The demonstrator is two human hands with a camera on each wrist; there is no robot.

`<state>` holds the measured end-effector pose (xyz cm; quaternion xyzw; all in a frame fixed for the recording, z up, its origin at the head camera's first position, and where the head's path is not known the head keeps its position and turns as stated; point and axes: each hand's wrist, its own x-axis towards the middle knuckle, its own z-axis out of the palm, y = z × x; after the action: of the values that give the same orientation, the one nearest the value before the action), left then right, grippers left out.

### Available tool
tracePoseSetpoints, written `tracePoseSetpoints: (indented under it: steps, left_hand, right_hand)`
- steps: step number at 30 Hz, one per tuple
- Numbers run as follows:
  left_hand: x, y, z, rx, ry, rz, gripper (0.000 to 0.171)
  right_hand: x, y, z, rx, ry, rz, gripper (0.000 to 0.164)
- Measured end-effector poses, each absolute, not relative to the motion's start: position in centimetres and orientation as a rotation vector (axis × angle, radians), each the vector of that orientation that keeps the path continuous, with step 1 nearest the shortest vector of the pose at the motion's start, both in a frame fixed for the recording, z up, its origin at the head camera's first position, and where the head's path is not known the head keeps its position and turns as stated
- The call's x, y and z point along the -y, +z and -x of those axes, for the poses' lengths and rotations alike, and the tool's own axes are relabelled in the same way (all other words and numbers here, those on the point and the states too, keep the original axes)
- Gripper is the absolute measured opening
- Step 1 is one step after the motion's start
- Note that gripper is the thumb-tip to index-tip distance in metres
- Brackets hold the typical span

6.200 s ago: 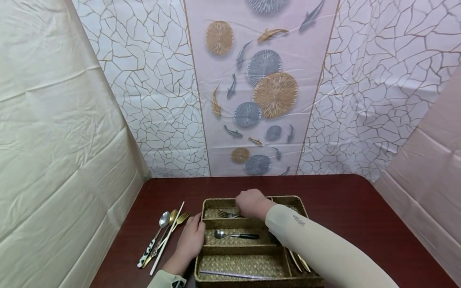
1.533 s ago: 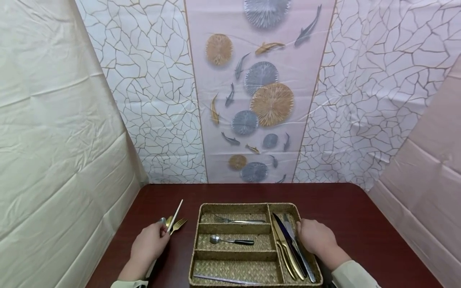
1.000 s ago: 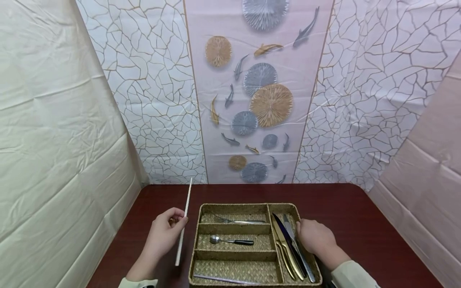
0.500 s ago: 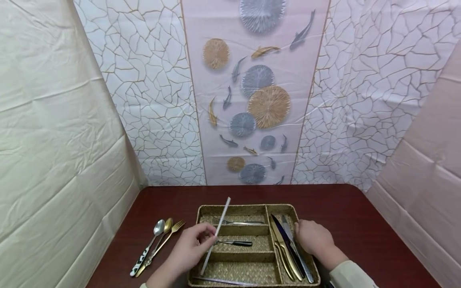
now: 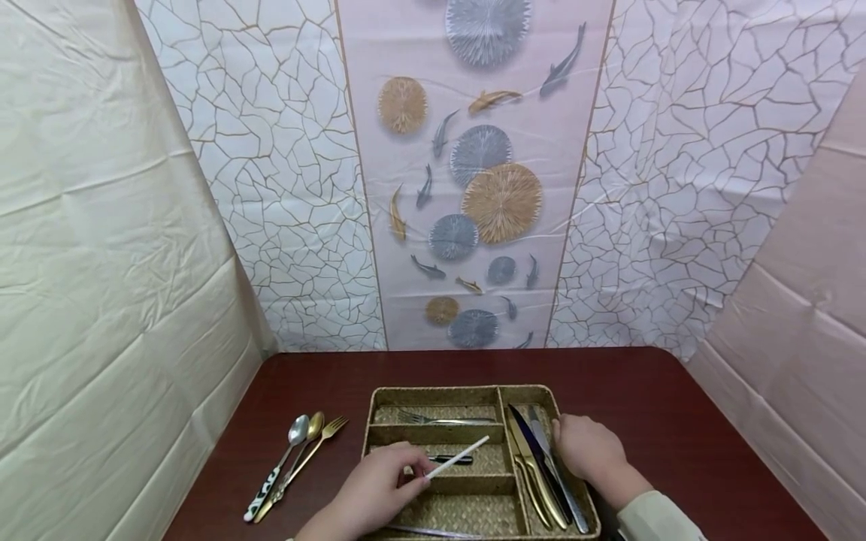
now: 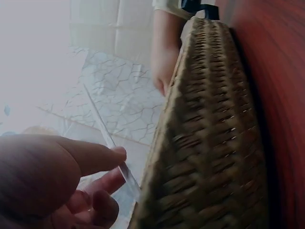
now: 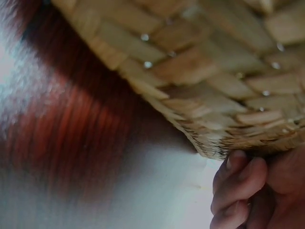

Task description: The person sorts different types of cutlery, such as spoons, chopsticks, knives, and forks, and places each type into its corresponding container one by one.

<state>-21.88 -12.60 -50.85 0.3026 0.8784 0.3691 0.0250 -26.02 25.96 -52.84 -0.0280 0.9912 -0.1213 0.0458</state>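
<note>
My left hand point(image 5: 379, 485) pinches a white chopstick point(image 5: 460, 456) between thumb and fingertips, above the left part of a woven, divided tray point(image 5: 473, 479). The chopstick slants up to the right over the middle compartment; the left wrist view shows it point(image 6: 102, 125) just past the tray's wall point(image 6: 205, 133). On the tray's right rim my right hand point(image 5: 591, 447) grips with curled fingers; in the right wrist view these fingers point(image 7: 245, 174) lie against the outer weave. Inside are a silver fork point(image 5: 460, 421) at the back, a black-handled spoon point(image 5: 460, 460) partly hidden, and a thin metal chopstick point(image 5: 436, 533) in front.
Several knives point(image 5: 541, 473), gold, black and silver, lie lengthwise in the tray's right compartment. Left of the tray, on the dark red table point(image 5: 636, 391), are a silver spoon point(image 5: 298, 430) with a patterned handle, a gold spoon point(image 5: 315, 425) and a gold fork point(image 5: 331, 428). Patterned cloth hangs behind.
My left hand has picked the white chopstick off the cutlery at left and carried it right, over the tray, tilting it flatter. My right hand moved earlier from inside the tray to its right rim.
</note>
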Motion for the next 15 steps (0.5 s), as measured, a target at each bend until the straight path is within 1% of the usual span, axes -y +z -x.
tracePoseSetpoints:
  steps: [3, 9, 15]
  left_hand:
    - [12.2, -51.1, 21.7, -2.729, 1.072, -0.950, 0.009]
    - [11.6, -51.7, 21.6, -2.856, 0.910, -1.066, 0.010]
    - [11.0, -51.8, 21.3, -2.929, 0.776, -1.079, 0.014]
  right_hand:
    - [-25.9, -52.9, 26.1, -3.028, -0.365, 0.099, 0.038]
    - [-26.0, -52.9, 26.1, -3.037, -0.367, 0.092, 0.040]
    - [-26.0, -53.0, 26.2, -3.052, -0.357, 0.096, 0.040]
